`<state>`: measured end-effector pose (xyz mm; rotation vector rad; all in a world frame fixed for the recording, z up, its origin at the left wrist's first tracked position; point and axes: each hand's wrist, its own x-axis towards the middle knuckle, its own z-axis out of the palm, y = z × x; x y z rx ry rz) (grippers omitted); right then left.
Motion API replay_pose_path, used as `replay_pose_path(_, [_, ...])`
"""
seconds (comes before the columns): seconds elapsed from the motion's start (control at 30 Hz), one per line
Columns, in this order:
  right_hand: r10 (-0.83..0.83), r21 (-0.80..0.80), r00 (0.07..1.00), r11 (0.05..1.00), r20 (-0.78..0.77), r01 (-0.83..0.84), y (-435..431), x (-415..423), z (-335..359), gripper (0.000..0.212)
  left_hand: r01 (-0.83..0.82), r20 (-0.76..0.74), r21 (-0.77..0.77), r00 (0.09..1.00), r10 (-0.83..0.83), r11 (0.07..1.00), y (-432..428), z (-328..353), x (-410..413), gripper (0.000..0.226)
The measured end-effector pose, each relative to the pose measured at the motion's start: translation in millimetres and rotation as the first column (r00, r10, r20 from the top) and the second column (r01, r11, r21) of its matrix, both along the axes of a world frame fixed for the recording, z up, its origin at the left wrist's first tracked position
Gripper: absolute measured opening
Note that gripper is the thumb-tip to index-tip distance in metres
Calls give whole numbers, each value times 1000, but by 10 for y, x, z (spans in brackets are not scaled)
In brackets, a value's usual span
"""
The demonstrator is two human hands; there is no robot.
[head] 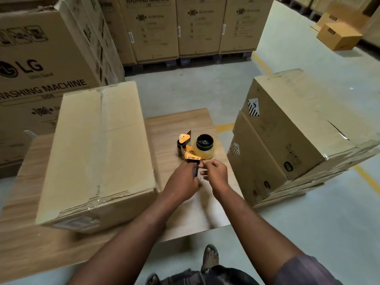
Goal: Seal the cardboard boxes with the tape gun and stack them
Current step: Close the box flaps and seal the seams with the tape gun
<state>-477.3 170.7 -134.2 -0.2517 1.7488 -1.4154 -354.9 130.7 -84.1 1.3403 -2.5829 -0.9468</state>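
An orange tape gun (194,148) with a roll of clear tape rests on the wooden table (181,124), just right of a large cardboard box (98,153) whose top seam is taped. My left hand (182,182) is closed around the gun's dark handle. My right hand (216,171) is next to it, fingers pinched near the handle end; whether it holds a bit of tape I cannot tell. To the right, on the floor, stands a stack of sealed cardboard boxes (298,128).
Tall washing machine cartons (197,25) on pallets line the back, and another large one (41,64) stands at the left. A small box (339,36) sits on the floor at far right. Yellow floor lines run beside the stack. My sandalled foot (209,258) is below the table edge.
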Motion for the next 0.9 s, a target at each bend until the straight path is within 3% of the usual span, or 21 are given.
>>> replay_pose_path(0.1, [63, 109, 994, 991, 92, -73, -130, -182, -197, 13, -52, 125, 60, 991, 44, 997, -185, -269, -280, 40])
replay_pose_path(0.2, [128, 214, 974, 962, 187, -168, -290, -272, -292, 8, -125, 212, 27, 970, 117, 992, -331, -479, -405, 42])
replay_pose_path(0.33, [136, 263, 916, 933, 378, -247, -427, -318, -371, 18, -201, 247, 72, 953, 177, 977, -359, -637, -512, 43])
replay_pose_path(0.43, [144, 228, 849, 928, 509, -294, -468, -333, -353, 30, -243, 255, 145, 946, 201, 959, -353, -651, -575, 44])
replay_pose_path(0.53, [147, 141, 756, 943, 638, -303, -554, -325, -404, 45, -180, 260, 190, 957, 127, 965, -322, -602, -598, 39])
replay_pose_path(0.73, [228, 213, 833, 902, 504, -376, -662, -321, -1025, 90, -78, 253, 294, 967, 1, 953, -210, -447, -589, 37])
replay_pose_path(0.8, [246, 212, 840, 898, 484, -386, -565, -338, -918, 89, -91, 191, 338, 981, 26, 937, -199, -459, -532, 23])
replay_pose_path(0.9, [265, 169, 825, 904, 499, -392, -450, -351, -577, 54, -176, 79, 434, 984, 158, 884, -217, -455, -463, 18])
